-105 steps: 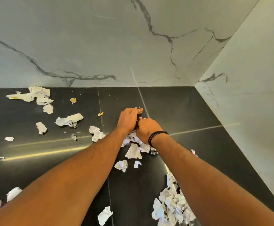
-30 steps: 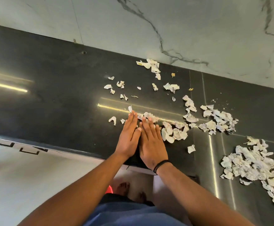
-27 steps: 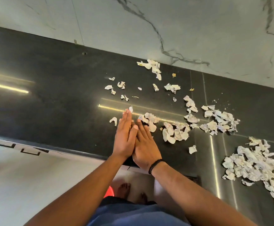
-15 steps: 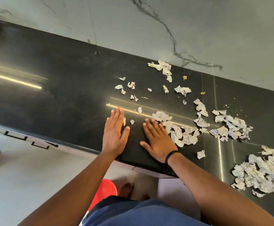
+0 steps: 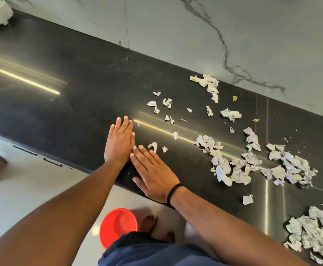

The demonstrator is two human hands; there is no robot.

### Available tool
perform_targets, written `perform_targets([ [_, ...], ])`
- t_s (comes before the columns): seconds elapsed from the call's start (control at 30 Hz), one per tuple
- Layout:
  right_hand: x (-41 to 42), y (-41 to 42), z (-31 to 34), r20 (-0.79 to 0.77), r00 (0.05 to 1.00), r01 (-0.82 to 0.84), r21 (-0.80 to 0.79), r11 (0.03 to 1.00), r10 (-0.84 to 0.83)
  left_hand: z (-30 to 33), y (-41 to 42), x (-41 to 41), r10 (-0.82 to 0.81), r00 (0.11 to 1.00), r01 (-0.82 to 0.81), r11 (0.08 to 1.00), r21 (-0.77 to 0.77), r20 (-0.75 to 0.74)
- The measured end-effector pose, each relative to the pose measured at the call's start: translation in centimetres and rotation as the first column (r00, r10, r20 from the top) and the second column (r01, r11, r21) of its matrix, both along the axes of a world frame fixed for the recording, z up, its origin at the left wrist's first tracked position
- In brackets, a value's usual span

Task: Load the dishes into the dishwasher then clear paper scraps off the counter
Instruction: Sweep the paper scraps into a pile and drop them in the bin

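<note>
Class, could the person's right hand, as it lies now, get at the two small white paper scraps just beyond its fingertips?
Probably yes. The right hand lies flat on the black counter, and the two small white paper scraps sit just past its fingertips, with bare counter between.

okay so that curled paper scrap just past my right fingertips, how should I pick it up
Pinch the curled paper scrap across its raised arched hump, coming straight down with the right hand. The curl stands up off the black counter, leaving finger room; its flat edges lie flush and would probably slip.
</note>
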State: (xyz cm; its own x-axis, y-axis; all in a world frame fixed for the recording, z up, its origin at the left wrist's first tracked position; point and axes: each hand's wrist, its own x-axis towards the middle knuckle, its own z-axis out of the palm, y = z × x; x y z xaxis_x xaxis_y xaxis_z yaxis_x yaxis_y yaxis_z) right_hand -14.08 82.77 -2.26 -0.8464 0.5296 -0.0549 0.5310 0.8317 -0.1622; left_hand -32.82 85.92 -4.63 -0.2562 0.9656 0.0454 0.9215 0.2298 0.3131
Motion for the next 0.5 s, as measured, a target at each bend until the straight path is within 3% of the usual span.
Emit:
perform_targets([
  [0.2,1.9,5.4,-1.5,0.105,0.959,0.268,-0.016,0.963,-0.265,0.0,0.1,0.1,-0.026,0.999,0.025,1.000,-0.017,-0.037],
  [0.37,4.3,9.2,-1.0,0.086,0.817,0.567,0.061,0.821,-0.570,0.1,0.7,-0.2,-0.103,0.991,0.095,0.991,-0.091,-0.088],
  [0.43,2.8,9.5,-0.4,0.017,0.813,0.580,0.067,0.812,-0.582,0.1,0.9,-0.2,-0.155,0.981,0.141,0.983,-0.118,-0.115],
  [0.5,0.0,9.5,0.0,-0.071,0.865,0.499,0.012,0.867,-0.497,0.2,1.0,-0.2,-0.177,0.977,0.163,0.979,-0.118,-0.117],
])
